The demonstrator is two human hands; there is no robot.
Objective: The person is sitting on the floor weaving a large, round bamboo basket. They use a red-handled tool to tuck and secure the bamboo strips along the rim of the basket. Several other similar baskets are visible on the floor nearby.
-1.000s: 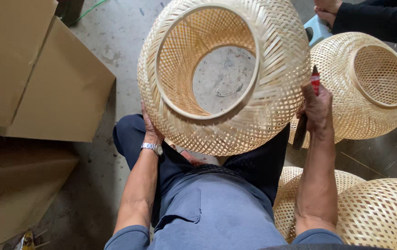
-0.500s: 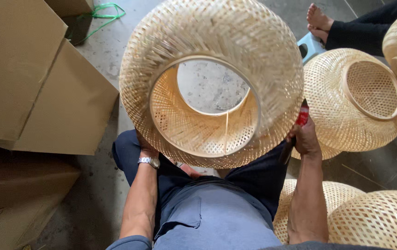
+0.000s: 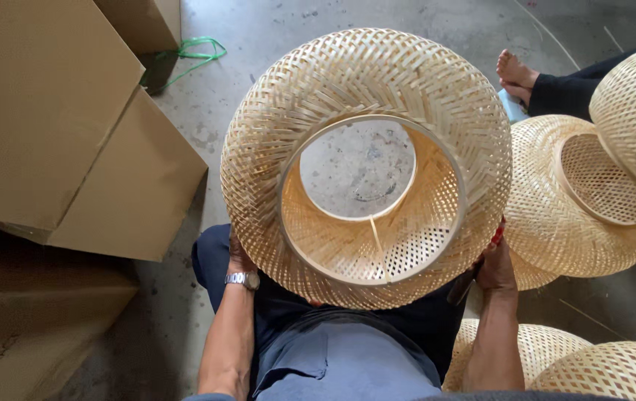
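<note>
I hold a round woven bamboo shade (image 3: 348, 82) over my lap, its wide ring opening facing me. Through it I see the concrete floor. My left hand (image 3: 238, 256), with a metal wristwatch below it, grips the shade's lower left edge. My right hand (image 3: 494, 269) grips the lower right edge and also holds a red-handled tool (image 3: 497, 232) with a dark part pointing down; most of that tool is hidden.
Large cardboard boxes (image 3: 58, 126) stand on the left, with a green strap (image 3: 198, 53) on the floor behind them. More woven shades lie at the right (image 3: 563, 215) and lower right (image 3: 600, 367). Another person's bare foot (image 3: 515, 70) and dark sleeve show at the upper right.
The shade has been turned in my hands and tipped down, so its wide opening now faces me lower in view. Both hands stay on its lower rim.
</note>
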